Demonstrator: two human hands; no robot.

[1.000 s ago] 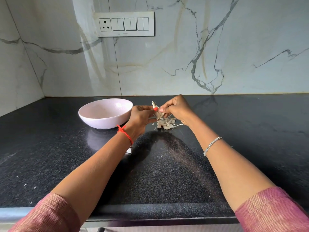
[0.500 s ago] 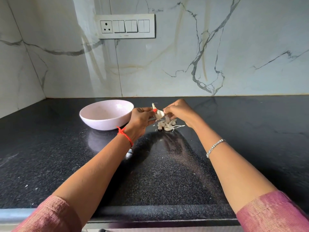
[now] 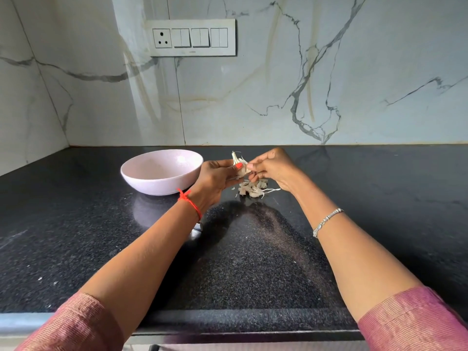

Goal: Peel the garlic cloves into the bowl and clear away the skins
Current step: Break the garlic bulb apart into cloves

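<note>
— What sits on the bench (image 3: 379, 203), from the left?
— One pale bowl (image 3: 157, 184) near the back edge, left of middle. Just right of it, the left hand (image 3: 215, 178) grasps one garlic clove (image 3: 240, 168) in curled fingers, and the right hand (image 3: 273, 168) pinches its papery skin.
— Anything in the way?
— One small heap (image 3: 253, 190) of cloves and skins lies under the hands, partly hidden, so I cannot count its pieces. One switch plate (image 3: 192, 38) is on the wall behind.
</note>
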